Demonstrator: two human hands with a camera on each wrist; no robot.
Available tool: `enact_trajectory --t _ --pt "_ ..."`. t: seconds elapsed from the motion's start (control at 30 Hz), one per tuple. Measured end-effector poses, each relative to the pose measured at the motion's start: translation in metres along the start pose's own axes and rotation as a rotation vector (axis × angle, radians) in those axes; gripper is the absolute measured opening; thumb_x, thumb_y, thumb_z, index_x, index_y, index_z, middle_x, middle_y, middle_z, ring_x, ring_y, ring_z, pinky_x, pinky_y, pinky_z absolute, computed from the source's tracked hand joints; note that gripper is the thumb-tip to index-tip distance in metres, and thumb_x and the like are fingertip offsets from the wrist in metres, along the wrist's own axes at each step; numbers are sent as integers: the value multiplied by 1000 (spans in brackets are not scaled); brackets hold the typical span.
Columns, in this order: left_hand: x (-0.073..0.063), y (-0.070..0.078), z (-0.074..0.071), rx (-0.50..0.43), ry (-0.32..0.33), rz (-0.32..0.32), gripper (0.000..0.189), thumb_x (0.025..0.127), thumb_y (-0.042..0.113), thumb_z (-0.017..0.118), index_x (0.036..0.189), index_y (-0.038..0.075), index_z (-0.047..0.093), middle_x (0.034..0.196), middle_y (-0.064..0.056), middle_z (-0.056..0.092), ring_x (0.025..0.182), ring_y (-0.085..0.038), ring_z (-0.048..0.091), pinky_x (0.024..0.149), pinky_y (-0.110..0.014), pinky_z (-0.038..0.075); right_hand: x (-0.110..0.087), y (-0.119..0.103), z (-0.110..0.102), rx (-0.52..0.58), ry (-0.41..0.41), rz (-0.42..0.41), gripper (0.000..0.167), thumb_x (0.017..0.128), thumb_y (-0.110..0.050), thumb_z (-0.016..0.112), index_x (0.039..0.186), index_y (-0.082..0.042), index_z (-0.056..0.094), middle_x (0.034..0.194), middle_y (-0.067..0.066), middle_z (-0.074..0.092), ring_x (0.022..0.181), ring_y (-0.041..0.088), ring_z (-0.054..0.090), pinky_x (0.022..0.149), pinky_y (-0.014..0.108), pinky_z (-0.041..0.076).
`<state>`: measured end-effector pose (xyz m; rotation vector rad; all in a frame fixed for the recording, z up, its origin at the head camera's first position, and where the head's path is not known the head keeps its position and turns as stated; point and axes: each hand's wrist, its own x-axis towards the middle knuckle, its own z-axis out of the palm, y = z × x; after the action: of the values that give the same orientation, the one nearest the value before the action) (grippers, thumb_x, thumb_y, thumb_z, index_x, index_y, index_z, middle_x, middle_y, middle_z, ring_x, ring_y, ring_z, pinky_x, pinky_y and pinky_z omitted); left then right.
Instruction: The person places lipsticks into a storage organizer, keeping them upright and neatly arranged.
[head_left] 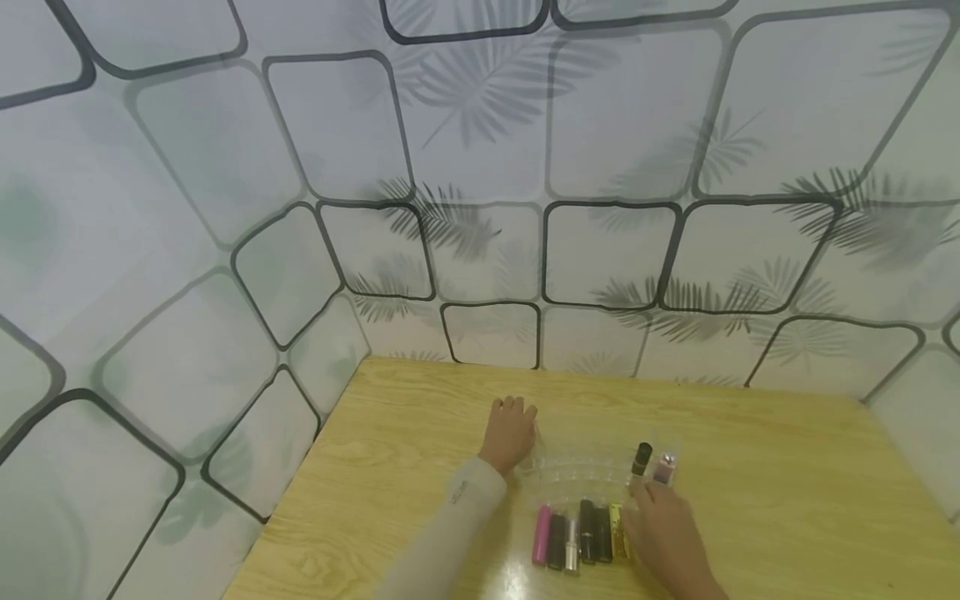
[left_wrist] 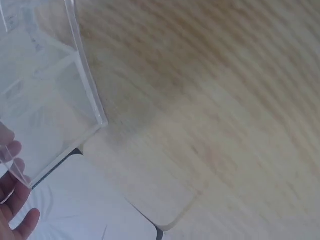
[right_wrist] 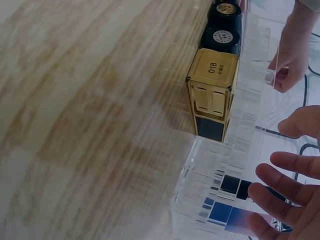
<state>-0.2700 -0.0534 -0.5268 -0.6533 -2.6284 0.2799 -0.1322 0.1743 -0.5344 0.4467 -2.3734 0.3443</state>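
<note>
A clear plastic organizer point(head_left: 577, 471) with stepped compartments rests on the wooden table. At its left end my left hand point(head_left: 510, 435) grips the wall, thumb and fingers around the clear edge point(left_wrist: 55, 162) in the left wrist view. My right hand point(head_left: 666, 527) is by the right end, its fingers point(right_wrist: 282, 182) spread and holding nothing. Two items stand in the organizer's right end: a black-capped tube point(head_left: 642, 458) and a clear-topped tube with a bluish-pink body point(head_left: 664, 468). Closest to the right hand on the table is a gold lipstick point(head_left: 618, 531), marked 01B on its end.
Left of the gold lipstick, several tubes lie in a row before the organizer: a pink one point(head_left: 541, 536), a silver one point(head_left: 572, 546) and black ones point(head_left: 587, 531). A patterned wall point(head_left: 487, 333) borders the table point(head_left: 420, 417) at the back.
</note>
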Motion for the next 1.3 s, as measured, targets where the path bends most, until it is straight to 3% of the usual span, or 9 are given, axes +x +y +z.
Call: enact_trajectory --t 0.2,0.37,0.67,1.03,1.3 --pt "3 -9 -7 28 14 114 14 86 27 61 96 19 66 93 1 66 87 -14 62 86 -32 49 -3 1 3 -28 -42 -3 30 59 -12 73 85 -4 61 80 10 61 71 25 60 52 39 47" --pt "3 -10 -2 0 15 142 12 87 24 61 95 18 66 90 1 66 84 -14 62 85 -33 50 -5 -2 4 -26 -133 69 26 63 -13 72 87 -3 64 83 10 62 72 24 59 54 39 46" --pt "1 -5 5 -3 64 100 14 86 27 62 97 18 66 88 2 66 83 -13 61 82 -32 50 -8 -6 3 7 -345 218 13 76 -15 65 76 -11 52 70 1 49 63 17 49 52 35 39" --pt "-1 -2 9 -37 -11 25 18 88 30 58 101 18 62 91 2 63 89 -15 61 87 -35 48 -11 -6 9 -13 -372 225 18 76 -18 67 78 -10 51 70 2 47 64 17 49 52 35 37" --pt "-2 -2 8 -26 9 11 18 88 32 58 100 19 63 90 2 64 87 -15 62 85 -34 49 -13 -8 11 -15 -402 220 24 75 -20 70 73 -11 48 68 1 46 60 14 43 51 30 34"
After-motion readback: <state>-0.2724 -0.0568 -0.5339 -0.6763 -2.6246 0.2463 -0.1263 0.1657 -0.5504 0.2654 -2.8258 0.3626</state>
